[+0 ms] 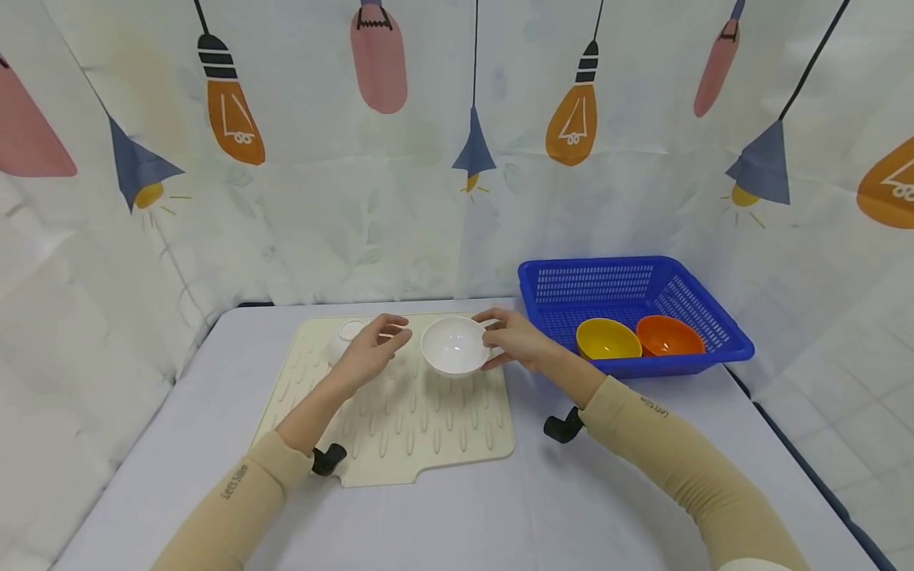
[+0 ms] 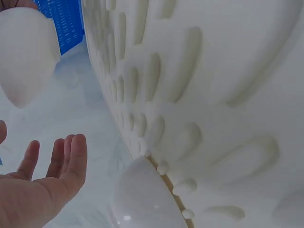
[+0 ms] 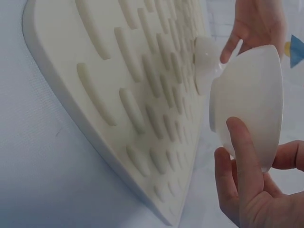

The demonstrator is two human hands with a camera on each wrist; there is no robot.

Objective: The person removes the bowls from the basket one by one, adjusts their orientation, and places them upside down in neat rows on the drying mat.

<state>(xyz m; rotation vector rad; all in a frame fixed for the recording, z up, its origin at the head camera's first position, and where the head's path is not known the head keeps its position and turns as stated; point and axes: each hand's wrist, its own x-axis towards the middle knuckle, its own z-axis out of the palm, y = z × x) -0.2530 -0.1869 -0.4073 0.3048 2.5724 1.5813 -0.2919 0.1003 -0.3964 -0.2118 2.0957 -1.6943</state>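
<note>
The landmark is the cream ribbed drying mat lying on the pale table. Above the mat's far right part the right hand holds a white bowl by its rim, thumb and fingers curled round the edge; the right wrist view shows the bowl tilted and clear of the mat's ridges. The left hand hovers over the mat's far middle, just left of that bowl, fingers relaxed and apart, holding nothing. At the mat's far left corner a second small white bowl appears to sit upside down, touching the mat.

As a judgement, the work seems about half done: one bowl is set on the mat, one is in hand above it, and two are left. Those two, a yellow bowl and an orange bowl, lie side by side in the blue basket, which stands to the right of the mat, near but apart from it.

Counted: four bowls (two white, one yellow, one orange), one mat, one basket, two hands
</note>
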